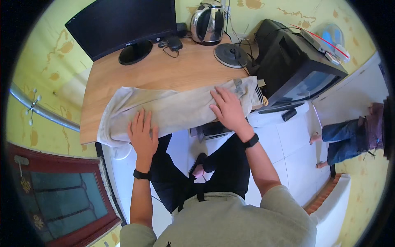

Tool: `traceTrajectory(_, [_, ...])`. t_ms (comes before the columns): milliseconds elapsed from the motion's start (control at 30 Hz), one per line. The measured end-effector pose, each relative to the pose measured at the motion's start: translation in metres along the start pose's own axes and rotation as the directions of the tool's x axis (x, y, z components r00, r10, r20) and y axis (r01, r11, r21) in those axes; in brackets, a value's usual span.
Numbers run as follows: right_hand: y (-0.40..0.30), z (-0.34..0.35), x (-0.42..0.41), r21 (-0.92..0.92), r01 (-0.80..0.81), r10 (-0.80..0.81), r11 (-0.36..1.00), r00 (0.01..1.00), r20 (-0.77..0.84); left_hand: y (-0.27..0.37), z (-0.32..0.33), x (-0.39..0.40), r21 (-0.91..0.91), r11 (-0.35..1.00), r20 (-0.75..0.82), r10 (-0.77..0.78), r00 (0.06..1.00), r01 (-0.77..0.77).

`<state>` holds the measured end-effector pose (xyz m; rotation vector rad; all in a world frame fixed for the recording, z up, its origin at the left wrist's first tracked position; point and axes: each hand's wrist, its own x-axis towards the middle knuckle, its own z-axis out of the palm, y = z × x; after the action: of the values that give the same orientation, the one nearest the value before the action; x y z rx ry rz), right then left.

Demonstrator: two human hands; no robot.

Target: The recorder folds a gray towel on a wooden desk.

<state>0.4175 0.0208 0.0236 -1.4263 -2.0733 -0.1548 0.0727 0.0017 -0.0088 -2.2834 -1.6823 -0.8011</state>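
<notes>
A light beige cloth garment (182,105), folded into a long strip, lies across the front of the wooden desk (129,75). Its left end is bunched and hangs over the desk's front edge; dark stripes and a small tag show at the right end. My left hand (143,136) rests palm down on the left part of the fabric, fingers slightly spread. Flat on the right part, near a grey printed patch, lies my right hand (228,109) with its fingers apart. Neither hand grips the cloth.
A black monitor (123,24), power adapter (174,43), steel kettle (207,23) and kettle base (231,55) stand toward the desk's back. A bulky black television (296,64) bounds the right side. Another person's legs (342,139) show at far right; a red-framed door (61,194) is at lower left.
</notes>
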Motion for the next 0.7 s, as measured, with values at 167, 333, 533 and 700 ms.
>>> traceTrajectory(167, [0.001, -0.008, -0.024, 0.035, -0.014, 0.012, 0.999, 0.999, 0.04, -0.01, -0.003, -0.005, -0.043, 0.999, 0.027, 0.019, 0.999, -0.018])
traceTrajectory(333, [0.007, -0.019, -0.034, 0.124, -0.037, 0.032, 0.992, 0.999, 0.044, -0.026, -0.01, -0.002, -0.082, 0.997, 0.065, 0.017, 0.998, -0.011])
traceTrajectory(533, [0.007, -0.019, -0.04, 0.076, -0.052, 0.053, 0.996, 0.998, -0.016, -0.017, -0.004, -0.001, -0.066, 0.998, 0.022, -0.01, 1.0, 0.011])
traceTrajectory(700, [0.0, -0.005, -0.033, 0.078, 0.029, -0.026, 0.997, 0.999, -0.034, -0.01, 0.004, -0.004, -0.083, 0.997, -0.016, -0.012, 1.0, 0.01])
